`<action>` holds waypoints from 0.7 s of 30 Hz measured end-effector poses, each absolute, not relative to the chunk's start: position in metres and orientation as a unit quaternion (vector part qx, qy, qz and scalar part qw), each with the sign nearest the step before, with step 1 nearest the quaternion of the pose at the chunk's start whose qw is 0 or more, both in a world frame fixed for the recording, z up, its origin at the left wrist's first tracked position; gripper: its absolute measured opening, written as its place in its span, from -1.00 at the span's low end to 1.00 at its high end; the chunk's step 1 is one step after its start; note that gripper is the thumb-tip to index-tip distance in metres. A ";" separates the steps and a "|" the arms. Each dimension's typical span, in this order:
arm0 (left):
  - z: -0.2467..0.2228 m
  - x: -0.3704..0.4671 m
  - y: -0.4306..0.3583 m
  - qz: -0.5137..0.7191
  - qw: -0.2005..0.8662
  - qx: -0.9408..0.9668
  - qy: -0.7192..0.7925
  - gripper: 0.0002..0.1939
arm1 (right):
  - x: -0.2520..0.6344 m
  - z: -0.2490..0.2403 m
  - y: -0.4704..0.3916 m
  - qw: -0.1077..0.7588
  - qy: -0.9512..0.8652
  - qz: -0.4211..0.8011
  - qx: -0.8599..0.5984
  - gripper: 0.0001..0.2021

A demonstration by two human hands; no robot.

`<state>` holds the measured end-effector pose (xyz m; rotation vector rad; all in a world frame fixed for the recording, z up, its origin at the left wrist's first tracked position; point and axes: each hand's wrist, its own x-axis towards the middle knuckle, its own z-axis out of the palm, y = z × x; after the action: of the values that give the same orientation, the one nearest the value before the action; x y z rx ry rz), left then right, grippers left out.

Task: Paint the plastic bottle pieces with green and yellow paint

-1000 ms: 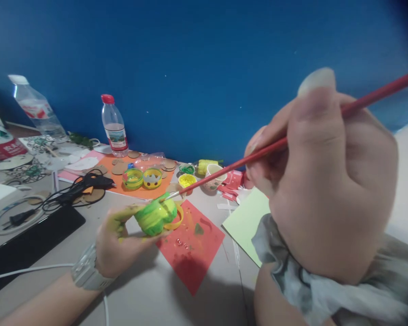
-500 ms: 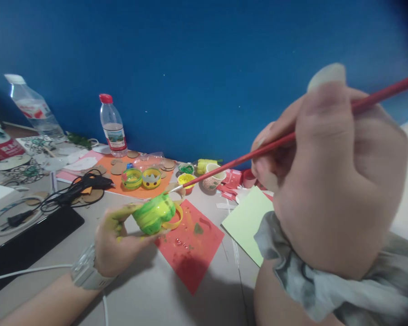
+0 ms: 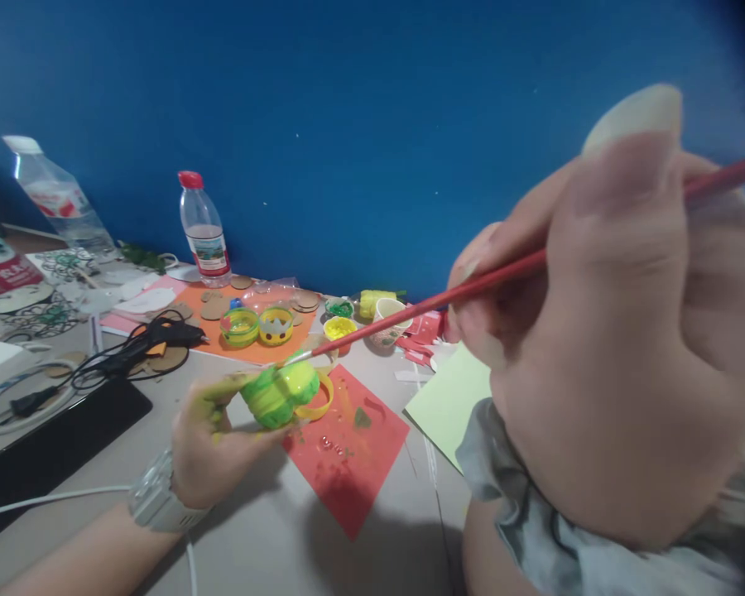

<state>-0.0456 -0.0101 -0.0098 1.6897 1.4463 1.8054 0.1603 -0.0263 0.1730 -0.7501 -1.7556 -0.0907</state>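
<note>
A red-handled paintbrush is pinched in my right hand, large and close on the right. Its bristle tip touches the top of a small lobed piece coated in wet green and yellow paint, perhaps a bottle bottom. My left hand, with paint smears and a watch, grips that piece between thumb and fingers. Beside it a yellow ring lies at the corner of a red paper sheet with paint spots. Behind are a cup of yellow paint and a cup of green paint.
Two decorated yellow rings sit on orange paper. A red-capped bottle stands against the blue wall. At left are a glue gun and a black phone-like slab. Pale green paper lies right.
The brush tip has moved left and slightly down across the painted piece. My right hand has come closer and shifted right. My left hand is nearly still.
</note>
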 end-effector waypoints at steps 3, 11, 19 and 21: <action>-0.008 -0.044 -0.009 0.647 0.135 0.582 0.474 -0.44 | 0.161 0.171 -0.026 0.560 -0.759 -0.051 -0.327 -0.64; -0.009 -0.043 -0.008 0.655 0.146 0.581 0.461 -0.42 | 0.162 0.169 -0.026 0.561 -0.752 -0.067 -0.339 -0.67; -0.002 -0.040 -0.005 0.670 0.144 0.583 0.435 -0.44 | 0.165 0.172 -0.022 0.575 -0.706 -0.071 -0.409 -0.50; -0.005 -0.041 -0.006 0.671 0.156 0.571 0.447 -0.44 | 0.163 0.174 -0.023 0.586 -0.709 -0.048 -0.390 -0.49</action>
<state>-0.0408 -0.0059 -0.0049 1.6347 1.2786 1.9207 0.1635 -0.0229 0.1738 -0.9083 -1.6519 -0.1111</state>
